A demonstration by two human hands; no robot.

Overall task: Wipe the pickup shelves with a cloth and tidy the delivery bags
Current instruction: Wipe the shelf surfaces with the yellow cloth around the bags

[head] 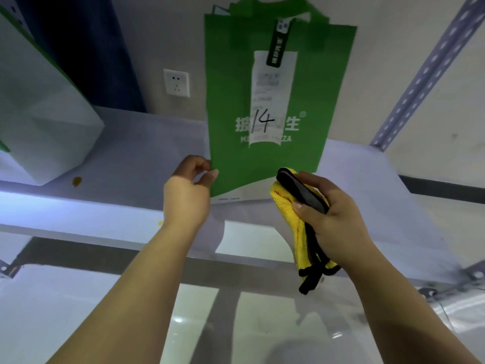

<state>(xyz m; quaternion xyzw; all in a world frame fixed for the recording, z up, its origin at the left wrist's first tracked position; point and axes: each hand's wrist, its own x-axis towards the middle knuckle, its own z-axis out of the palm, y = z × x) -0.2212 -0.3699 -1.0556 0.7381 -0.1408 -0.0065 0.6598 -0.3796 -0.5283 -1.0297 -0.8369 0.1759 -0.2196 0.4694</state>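
Left hand (189,185) pinched bag (267,111) edge, right hand (333,219) clutched cloth (296,219); bag, seemingly light, risked toppling off shelf (131,153).

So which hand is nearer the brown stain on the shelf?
Left. The left hand pinches the green bag's lower corner, right of the stain; the right hand, holding the cloth, is farther right.

plain pale wall (393,74) carrying a white power socket (176,83). dark blue curtain (86,48) at upper left. perforated grey metal upright (430,72) at right. glossy pale floor (196,319) below, reflecting overhead light.
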